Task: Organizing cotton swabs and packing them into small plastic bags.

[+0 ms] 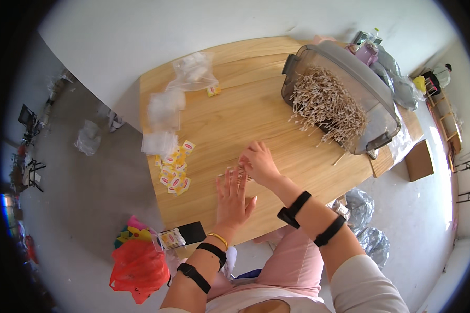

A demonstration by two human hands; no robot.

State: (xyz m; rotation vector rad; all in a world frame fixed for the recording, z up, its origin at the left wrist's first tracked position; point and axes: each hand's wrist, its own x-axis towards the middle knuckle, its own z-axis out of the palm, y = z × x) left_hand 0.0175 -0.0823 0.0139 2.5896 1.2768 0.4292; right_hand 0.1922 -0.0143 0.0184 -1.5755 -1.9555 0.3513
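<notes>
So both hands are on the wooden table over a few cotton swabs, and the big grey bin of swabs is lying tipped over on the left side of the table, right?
Not quite: the head view shows the tipped grey bin of cotton swabs on the right side of the wooden table, not the left. The rest holds: the left hand and right hand are over a few swabs.

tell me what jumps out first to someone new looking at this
The grey bin tipped at the table's far right, spilling a heap of cotton swabs. Then the two hands, left hand and right hand, meeting at the wooden table's middle, and yellow packets scattered to their left.
</notes>
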